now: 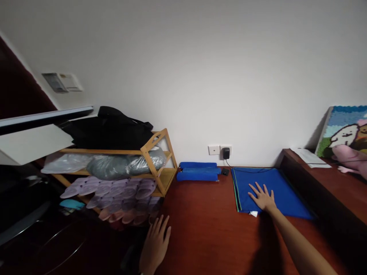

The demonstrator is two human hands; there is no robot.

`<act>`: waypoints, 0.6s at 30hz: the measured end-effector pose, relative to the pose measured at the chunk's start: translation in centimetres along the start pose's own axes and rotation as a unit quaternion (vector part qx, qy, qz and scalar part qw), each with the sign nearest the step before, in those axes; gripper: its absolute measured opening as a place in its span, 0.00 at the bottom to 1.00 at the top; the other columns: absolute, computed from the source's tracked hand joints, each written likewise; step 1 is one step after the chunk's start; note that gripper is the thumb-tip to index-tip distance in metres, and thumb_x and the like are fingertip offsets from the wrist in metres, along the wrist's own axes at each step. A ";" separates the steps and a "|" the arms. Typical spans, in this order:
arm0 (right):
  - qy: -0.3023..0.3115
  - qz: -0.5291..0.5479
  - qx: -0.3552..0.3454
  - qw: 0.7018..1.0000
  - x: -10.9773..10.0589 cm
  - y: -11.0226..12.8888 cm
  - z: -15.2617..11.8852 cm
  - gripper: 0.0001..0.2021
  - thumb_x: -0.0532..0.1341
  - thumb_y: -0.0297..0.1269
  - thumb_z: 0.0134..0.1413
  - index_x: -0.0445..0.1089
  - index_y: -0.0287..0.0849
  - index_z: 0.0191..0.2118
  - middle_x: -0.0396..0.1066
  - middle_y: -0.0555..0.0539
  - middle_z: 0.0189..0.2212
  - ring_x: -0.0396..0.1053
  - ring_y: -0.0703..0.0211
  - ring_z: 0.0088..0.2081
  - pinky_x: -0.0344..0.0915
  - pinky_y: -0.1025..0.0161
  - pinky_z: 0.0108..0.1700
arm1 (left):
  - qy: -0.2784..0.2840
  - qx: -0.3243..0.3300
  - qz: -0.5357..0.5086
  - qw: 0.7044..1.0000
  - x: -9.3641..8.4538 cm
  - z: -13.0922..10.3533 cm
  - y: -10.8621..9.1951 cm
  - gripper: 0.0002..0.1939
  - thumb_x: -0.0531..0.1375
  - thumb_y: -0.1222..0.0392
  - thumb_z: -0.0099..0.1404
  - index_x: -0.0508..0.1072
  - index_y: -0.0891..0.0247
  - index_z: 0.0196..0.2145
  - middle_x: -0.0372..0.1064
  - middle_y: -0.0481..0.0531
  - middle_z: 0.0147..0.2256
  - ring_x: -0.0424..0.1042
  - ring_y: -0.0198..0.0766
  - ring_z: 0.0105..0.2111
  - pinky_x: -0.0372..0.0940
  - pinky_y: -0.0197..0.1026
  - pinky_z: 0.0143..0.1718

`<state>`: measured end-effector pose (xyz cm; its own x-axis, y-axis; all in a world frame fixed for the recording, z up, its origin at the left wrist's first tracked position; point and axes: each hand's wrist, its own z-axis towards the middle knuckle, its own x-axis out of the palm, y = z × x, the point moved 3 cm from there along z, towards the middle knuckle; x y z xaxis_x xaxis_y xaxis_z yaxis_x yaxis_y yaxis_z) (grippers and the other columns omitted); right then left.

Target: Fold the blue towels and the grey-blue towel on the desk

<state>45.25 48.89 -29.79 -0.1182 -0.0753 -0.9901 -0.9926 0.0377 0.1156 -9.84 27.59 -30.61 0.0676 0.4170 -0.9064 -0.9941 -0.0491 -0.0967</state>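
My right hand (263,198) lies with its fingers spread on a folded blue cloth (283,193) at the right of the reddish-brown desk (197,221). The cloth has green edging along its left side, and a small white tag (253,214) sticks out at its front edge. Near the desk's left edge, my left hand (155,242) is open with the fingers stretched out and nothing in it. Whether it touches the desk I cannot tell. Against the wall rests a long blue folded bundle (197,172), with a small black object (225,171) beside it.
To the left stands a wooden rack (159,164) with several pairs of slippers (111,189), plastic-wrapped bundles (114,167) and a black bag (111,130). A black plug adapter (226,153) sits in the wall socket. The raised ledge (341,187) at right carries a pink plush toy (351,158) and a picture (344,130).
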 end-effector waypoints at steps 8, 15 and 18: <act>0.017 -0.015 -0.031 0.999 -5.5 3.8 1.8 0.25 0.53 0.48 0.66 0.67 0.50 0.65 0.56 0.37 0.70 0.51 0.29 0.68 0.45 0.28 0.64 | 0.003 -0.021 -0.009 1.000 -1.1 -0.3 -1.1 0.27 0.49 0.50 0.74 0.67 0.58 0.66 0.63 0.57 0.67 0.61 0.53 0.67 0.59 0.61 0.66; -0.070 0.018 -0.194 0.978 -4.9 22.5 2.1 0.31 0.52 0.36 0.65 0.51 0.42 0.73 0.55 0.40 0.71 0.54 0.49 0.67 0.49 0.56 0.66 | 0.003 -0.035 -0.016 0.999 -1.2 -0.6 -1.0 0.25 0.50 0.52 0.74 0.68 0.56 0.65 0.64 0.56 0.67 0.63 0.51 0.66 0.60 0.59 0.65; -0.079 0.032 -0.169 0.982 -3.6 26.6 1.9 0.32 0.53 0.30 0.62 0.53 0.38 0.72 0.60 0.35 0.67 0.60 0.45 0.63 0.53 0.52 0.64 | -0.004 -0.036 -0.023 0.999 -1.1 -0.8 -0.7 0.25 0.51 0.53 0.74 0.68 0.54 0.65 0.64 0.54 0.67 0.64 0.51 0.66 0.61 0.59 0.65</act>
<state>19.29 52.03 -23.28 -0.2004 0.0739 -0.9769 -0.9392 -0.2982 0.1701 -9.15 26.45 -29.89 0.1127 0.4272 -0.8971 -0.9812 -0.0945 -0.1682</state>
